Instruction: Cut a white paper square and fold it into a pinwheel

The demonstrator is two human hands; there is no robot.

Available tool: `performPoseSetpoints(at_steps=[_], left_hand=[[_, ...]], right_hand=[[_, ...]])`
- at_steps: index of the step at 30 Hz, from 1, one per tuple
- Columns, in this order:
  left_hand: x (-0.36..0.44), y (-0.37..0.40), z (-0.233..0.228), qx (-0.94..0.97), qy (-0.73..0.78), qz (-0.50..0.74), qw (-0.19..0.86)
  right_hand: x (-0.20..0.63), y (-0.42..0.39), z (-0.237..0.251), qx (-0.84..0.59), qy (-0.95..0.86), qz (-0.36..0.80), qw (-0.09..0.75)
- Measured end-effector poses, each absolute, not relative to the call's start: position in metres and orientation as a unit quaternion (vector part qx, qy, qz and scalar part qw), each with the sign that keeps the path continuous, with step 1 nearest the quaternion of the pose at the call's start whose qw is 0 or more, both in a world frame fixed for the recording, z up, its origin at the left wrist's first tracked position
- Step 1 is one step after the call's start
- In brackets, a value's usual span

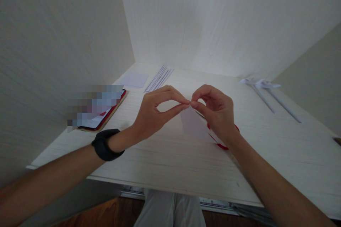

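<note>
My left hand (pixel 156 111) and my right hand (pixel 214 110) meet above the middle of the pale wooden desk (pixel 165 159). Thumb and forefinger of each pinch the top edge of a small white paper piece (pixel 192 124), which hangs down between them. A dark band sits on my left wrist. Red-handled scissors (pixel 222 144) lie on the desk under my right hand, mostly hidden by it.
A phone in a red case (pixel 102 115) lies at the left. Behind it are a white paper square (pixel 134 79) and several thin paper strips (pixel 159 78). Folded white paper shapes with long stems (pixel 266 90) lie at the back right. Walls enclose the desk on three sides.
</note>
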State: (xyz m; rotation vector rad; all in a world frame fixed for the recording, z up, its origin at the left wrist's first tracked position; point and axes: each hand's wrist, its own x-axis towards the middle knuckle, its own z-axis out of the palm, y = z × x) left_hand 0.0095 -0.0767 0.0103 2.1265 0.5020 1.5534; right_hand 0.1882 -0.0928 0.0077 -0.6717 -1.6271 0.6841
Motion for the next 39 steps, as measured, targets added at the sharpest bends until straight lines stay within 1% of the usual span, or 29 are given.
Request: performPoseSetpoints(at_steps=[5, 11, 21, 28, 33, 39], left_hand=[[0.010, -0.076, 0.011, 0.765, 0.197, 0.566, 0.236], [0.009, -0.077, 0.012, 0.760, 0.187, 0.553, 0.284], [0.008, -0.077, 0.011, 0.763, 0.182, 0.559, 0.269], [0.009, -0.076, 0.010, 0.764, 0.176, 0.552, 0.284], [0.009, -0.077, 0.011, 0.761, 0.173, 0.549, 0.299], [0.008, -0.076, 0.010, 0.751, 0.183, 0.558, 0.300]], right_hand=[[0.187, -0.095, 0.007, -0.289, -0.702, 0.285, 0.584], [0.184, -0.096, 0.010, -0.273, -0.670, 0.369, 0.583], [0.180, -0.100, 0.008, -0.277, -0.666, 0.349, 0.599], [0.178, -0.100, 0.009, -0.269, -0.637, 0.397, 0.604], [0.179, -0.098, 0.013, -0.269, -0.637, 0.400, 0.601], [0.180, -0.097, 0.013, -0.287, -0.629, 0.428, 0.582]])
